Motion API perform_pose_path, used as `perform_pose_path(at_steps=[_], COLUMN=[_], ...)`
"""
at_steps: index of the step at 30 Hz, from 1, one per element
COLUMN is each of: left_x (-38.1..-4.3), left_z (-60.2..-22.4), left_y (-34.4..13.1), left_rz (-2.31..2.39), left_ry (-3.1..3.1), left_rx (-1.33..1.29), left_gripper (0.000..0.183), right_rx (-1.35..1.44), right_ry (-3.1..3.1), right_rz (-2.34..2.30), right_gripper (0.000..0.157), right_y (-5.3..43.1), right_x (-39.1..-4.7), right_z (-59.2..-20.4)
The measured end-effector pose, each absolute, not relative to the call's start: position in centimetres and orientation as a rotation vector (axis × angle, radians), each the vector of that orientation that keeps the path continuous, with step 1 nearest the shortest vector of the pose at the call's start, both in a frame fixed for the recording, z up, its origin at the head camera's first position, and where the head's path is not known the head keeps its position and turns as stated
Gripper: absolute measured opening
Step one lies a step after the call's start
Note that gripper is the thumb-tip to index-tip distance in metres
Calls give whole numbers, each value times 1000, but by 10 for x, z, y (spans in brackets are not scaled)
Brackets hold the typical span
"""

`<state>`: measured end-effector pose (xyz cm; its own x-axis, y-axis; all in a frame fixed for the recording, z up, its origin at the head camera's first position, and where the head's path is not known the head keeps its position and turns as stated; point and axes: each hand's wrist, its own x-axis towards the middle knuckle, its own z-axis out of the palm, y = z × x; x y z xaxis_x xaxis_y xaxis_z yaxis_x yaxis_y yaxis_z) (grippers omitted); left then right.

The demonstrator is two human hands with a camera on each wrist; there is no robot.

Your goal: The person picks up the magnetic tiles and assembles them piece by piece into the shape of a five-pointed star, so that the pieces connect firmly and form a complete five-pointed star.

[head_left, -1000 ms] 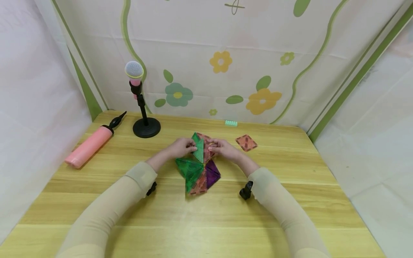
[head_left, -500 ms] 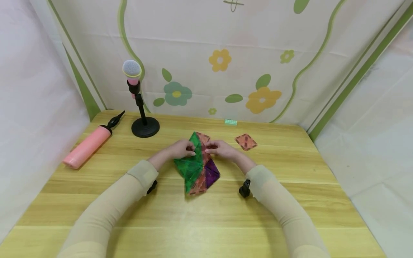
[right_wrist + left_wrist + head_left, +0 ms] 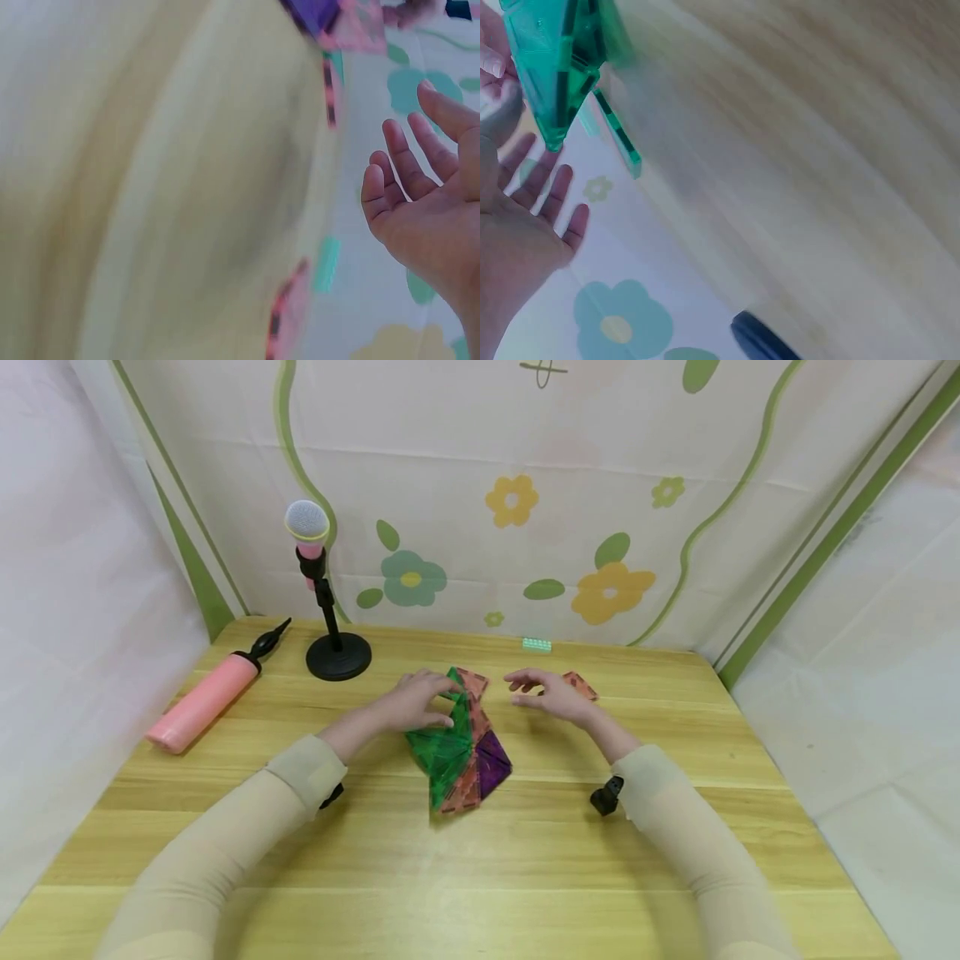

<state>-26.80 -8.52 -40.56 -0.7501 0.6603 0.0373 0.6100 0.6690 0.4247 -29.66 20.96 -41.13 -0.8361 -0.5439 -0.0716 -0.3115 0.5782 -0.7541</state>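
Translucent magnetic tiles stand joined in mid-table: green triangular tiles (image 3: 435, 753) on the left, a purple tile (image 3: 492, 763) on the right, red tiles (image 3: 465, 789) in front. Behind them lies another red tile (image 3: 472, 682). My left hand (image 3: 416, 702) is at the green side, fingers spread, fingertips overlapping the tiles. In the left wrist view its fingers (image 3: 559, 193) are nearly straight by the tip of the green structure (image 3: 544, 67). My right hand (image 3: 553, 695) is apart from the structure, fingers loosely bent and holding nothing; it partly covers a red square tile (image 3: 583, 686).
A pink hand pump (image 3: 206, 702) lies at the left. Near it a toy microphone (image 3: 307, 520) stands on a round black base (image 3: 339, 657). A small turquoise brick (image 3: 536, 644) lies by the back edge, before a flowered cloth (image 3: 450, 460).
Both hands were at the upper tiles, closing a green tile onto the structure. My right hand has let go and moved right toward the loose red tile; my left fingers have spread.
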Motion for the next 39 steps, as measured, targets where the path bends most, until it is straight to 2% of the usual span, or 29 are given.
perform_pose_path(at_steps=[8,13,15,21,32,39], left_x=[-258,-255,-254,-250,-239,-228], left_z=[-401,-404,-404,-401,-414,-414], left_y=[-78,-74,-74,-73,-81,-82], left_rz=[462,434,441,474,449,468], left_ry=[2599,2567,2567,2580,2809,2920], left_rx=[1328,1392,1402,1389,1238,1125], left_gripper=[66,59,56,50,50,52], right_rx=[-714,-727,-740,-685,-707,-636], right_ry=[2607,2684,2727,2791,2783,2818], right_rz=[-1031,-894,-824,-659,-705,-671], right_gripper=[50,56,59,69,65,68], right_y=[257,280,291,303,303,303], right_x=[-300,-305,-314,-321,-320,-319], right_z=[-396,-401,-415,-431,-444,-443])
